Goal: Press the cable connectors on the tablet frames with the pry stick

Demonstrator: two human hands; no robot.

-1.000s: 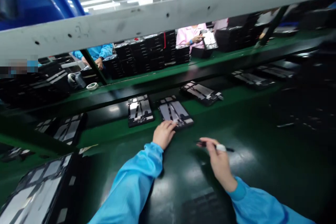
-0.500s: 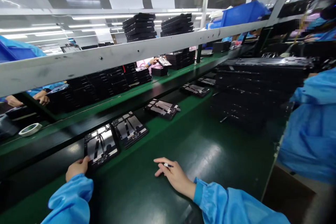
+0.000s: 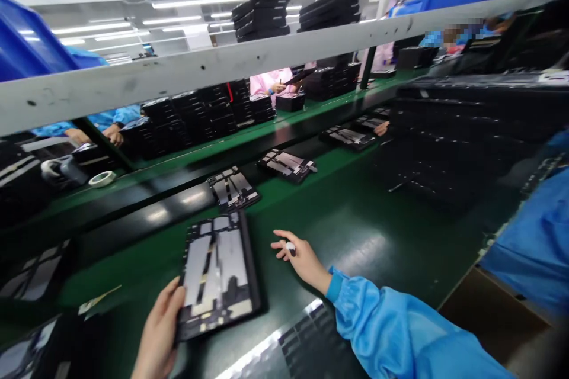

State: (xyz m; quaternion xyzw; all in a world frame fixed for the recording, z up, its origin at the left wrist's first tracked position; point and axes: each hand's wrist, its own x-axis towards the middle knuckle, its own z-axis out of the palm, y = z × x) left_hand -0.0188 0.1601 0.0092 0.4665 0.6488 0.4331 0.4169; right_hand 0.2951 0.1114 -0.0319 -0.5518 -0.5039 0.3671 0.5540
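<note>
One black rectangular tablet panel (image 3: 217, 275) near front edge of green tabletop (image 3: 364, 231), long axis front-to-back, clasped at near-left corner by left hand (image 3: 157, 331); right hand (image 3: 302, 256) pinching one white-capped marker (image 3: 290, 246); three similar panels (image 3: 233, 188) beyond.

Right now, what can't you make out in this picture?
Head view only.
The pen: only its white end shows; the right hand covers the rest.
The left hand: its wrist is cut off by the bottom edge; fingers under the panel are hidden.
Panel parts: too blurred to name.
The co-worker's sleeve: cut off by the right edge.
</note>
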